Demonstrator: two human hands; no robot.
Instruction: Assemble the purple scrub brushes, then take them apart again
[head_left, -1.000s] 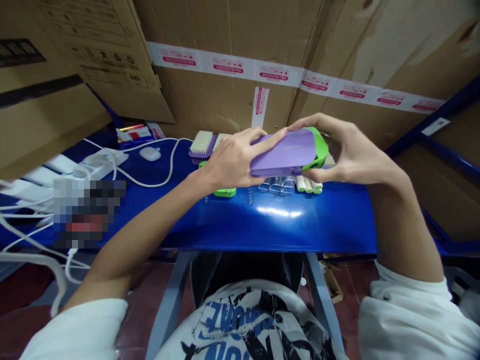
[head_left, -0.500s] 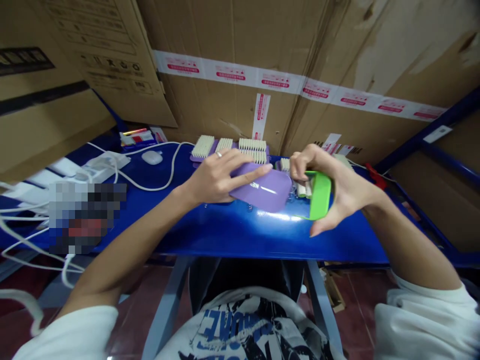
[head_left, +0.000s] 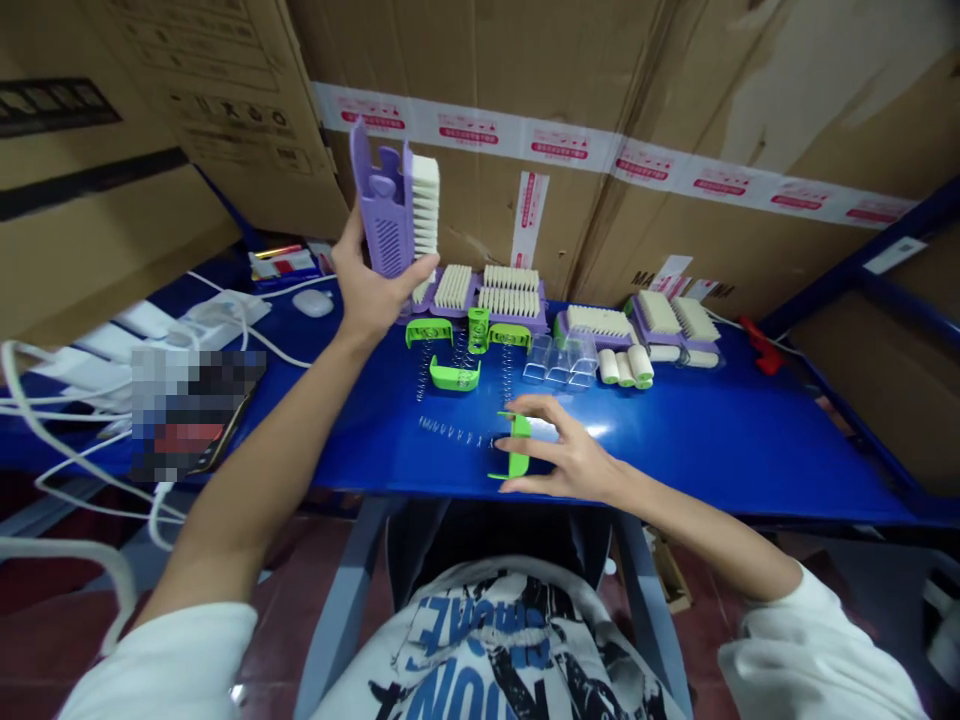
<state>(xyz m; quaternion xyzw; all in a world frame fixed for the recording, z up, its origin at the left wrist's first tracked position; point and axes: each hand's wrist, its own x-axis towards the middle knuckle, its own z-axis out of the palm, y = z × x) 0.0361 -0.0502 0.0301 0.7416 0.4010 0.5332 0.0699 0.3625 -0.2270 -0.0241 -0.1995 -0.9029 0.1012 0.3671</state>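
Observation:
My left hand (head_left: pixel 375 285) is raised to the left, closed around a purple brush (head_left: pixel 388 225) whose cream bristles face right. Low over the blue table my right hand (head_left: pixel 566 455) grips a green U-shaped clip (head_left: pixel 519 447) between thumb and fingers. A thin metal spring (head_left: pixel 454 432) stretches left from that clip; I cannot tell if it is attached. Farther back are more green clips (head_left: pixel 455 376) and loose springs. Clear plastic pieces (head_left: pixel 559 365) and several cream rollers with green ends (head_left: pixel 626 367) sit to their right.
Purple brushes (head_left: pixel 510 295) lie bristles up along the back, against the cardboard (head_left: pixel 465 60). At left are a power strip (head_left: pixel 217 318) with white cables, a mouse (head_left: pixel 313 303) and a blurred-out phone. A red object (head_left: pixel 761 345) lies at the far right.
My left hand has lifted the brush up and left, turning it from its smooth purple face to its side. My right hand has lowered the green clip left towards the table's front.

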